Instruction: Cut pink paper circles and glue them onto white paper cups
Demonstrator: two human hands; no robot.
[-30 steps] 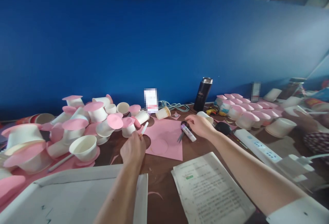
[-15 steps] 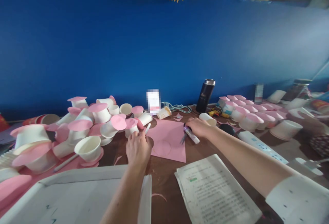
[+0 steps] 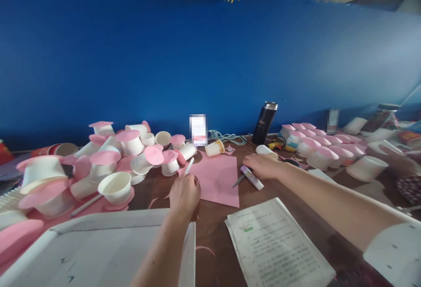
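Noting the left hand (image 3: 186, 192) first, we see its fingers drawn together on a white stick (image 3: 189, 165), which slants up and forward over the left part of the pink sheet (image 3: 223, 173). Back of hand upward; forearm runs forward over a white panel (image 3: 112, 247).

Right hand (image 3: 261, 166): fingers curl down at the handle end of the scissors (image 3: 237, 182). Handles are hidden, so we cannot tell whether the grip is clamped on them. Back of hand upward; forearm enters from the right. Scissor tip lies over the sheet's right edge; we log the glue stick (image 3: 252, 178) just beside. Sheet lies flat on the brown table (image 3: 210, 225), between both hands.
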